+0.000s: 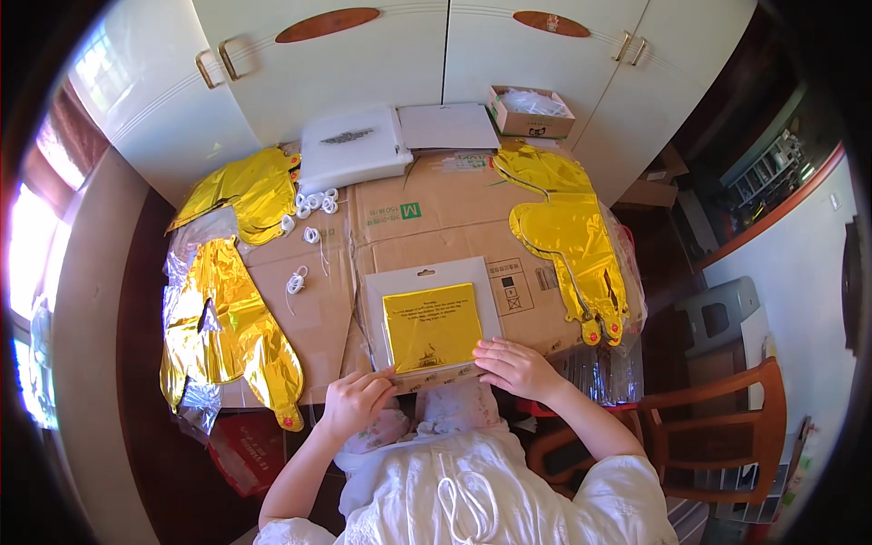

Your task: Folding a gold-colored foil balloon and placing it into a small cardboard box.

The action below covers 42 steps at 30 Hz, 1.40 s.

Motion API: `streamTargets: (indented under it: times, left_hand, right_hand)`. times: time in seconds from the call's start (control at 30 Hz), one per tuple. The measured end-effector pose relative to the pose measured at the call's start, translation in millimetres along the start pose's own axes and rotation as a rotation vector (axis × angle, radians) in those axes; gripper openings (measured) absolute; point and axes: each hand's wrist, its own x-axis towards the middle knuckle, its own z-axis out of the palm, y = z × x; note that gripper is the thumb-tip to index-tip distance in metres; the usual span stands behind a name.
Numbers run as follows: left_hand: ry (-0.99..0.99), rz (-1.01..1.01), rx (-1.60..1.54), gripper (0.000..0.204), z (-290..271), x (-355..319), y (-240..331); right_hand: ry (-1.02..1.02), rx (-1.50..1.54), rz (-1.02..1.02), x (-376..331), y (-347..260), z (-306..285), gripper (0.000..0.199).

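Observation:
A flat clear plastic bag (377,331) with a pale backing card and a hang hole lies at the table's near edge. Inside it shows a folded square of gold foil (431,318), dark print on the bag over it. My left hand (357,402) pinches the bag's lower left corner with curled fingers. At the lower right corner my right hand (520,367) holds the bag's edge, fingers together and thumb tucked beneath. Flat gold foil balloons lie on both sides: one (227,318) at near left, another (241,191) behind it, and more (568,227) at right.
Flattened cardboard (427,213) covers the table. Small coils of white string (318,202) lie left of centre. At the back are a stack of clear bags (354,150), white cards (448,127) and a small box (536,121) of clear plastic pieces. A wooden chair (772,427) stands at right.

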Motion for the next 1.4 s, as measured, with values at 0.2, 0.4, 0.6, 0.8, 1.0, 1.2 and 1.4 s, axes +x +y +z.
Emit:
streamTargets:
  times: [0.2, 0.4, 0.6, 0.8, 1.0, 1.2, 1.4]
  left_hand:
    - [0.006, -0.12, -0.088, 0.01, -1, 6, -1]
    - [0.013, -0.353, -0.185, 0.012, 6, 10, -1]
    - [0.004, -0.5, -0.145, 0.017, 15, 20, 1]
    - [-0.009, -0.495, -0.057, 0.019, 22, 21, 3]
    - [-0.009, -0.627, 0.177, 0.036, 17, 21, 18]
    - [0.027, -0.607, 0.305, 0.047, 22, 20, 32]
    - [0.077, -0.833, -0.168, 0.041, 23, 12, 32]
  right_hand:
    - [0.109, -0.011, 0.12, 1, -4, 9, 0.017]
    - [0.17, -0.006, 0.258, 9, -14, 14, 0.012]
    - [0.192, -0.063, 0.393, 12, -20, 20, 0.016]
    - [0.134, -0.113, 0.53, 11, -22, 23, 0.021]
    - [0.215, -0.222, 0.535, 9, -14, 20, 0.054]
    - [0.181, -0.238, 0.656, 4, -19, 28, 0.063]
    - [0.251, -0.212, 0.628, -4, -34, 29, 0.063]
